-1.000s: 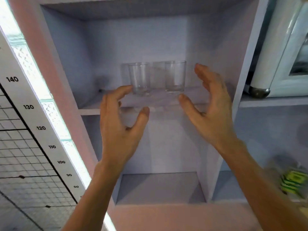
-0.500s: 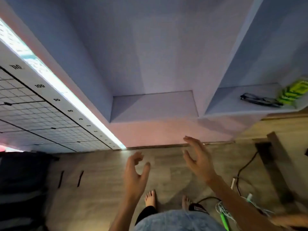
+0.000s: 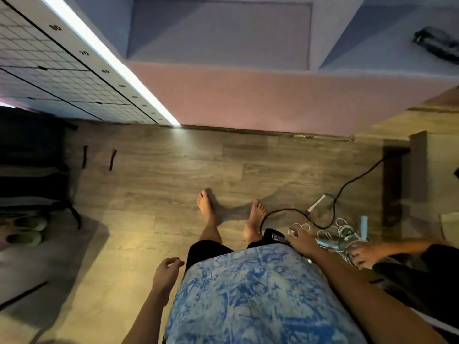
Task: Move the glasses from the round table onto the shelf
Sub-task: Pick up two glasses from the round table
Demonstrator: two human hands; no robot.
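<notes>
Down at the hips, the left hand (image 3: 167, 269) and right hand (image 3: 299, 240) hang apart, empty and loosely curled, dropped from the shelf (image 3: 218, 33) where two glasses stood a second ago (now out of view above), so that pair seems delivered.

shelf unit (image 3: 248, 95): far edge of floor (image 3: 161, 170), ahead of feet (image 3: 207, 207)
height chart (image 3: 62, 70): left of shelf unit
object (image 3: 437, 44): in shelf unit's right compartment
cables (image 3: 332, 227): floor, right of feet
shoes (image 3: 24, 229): floor, left edge
</notes>
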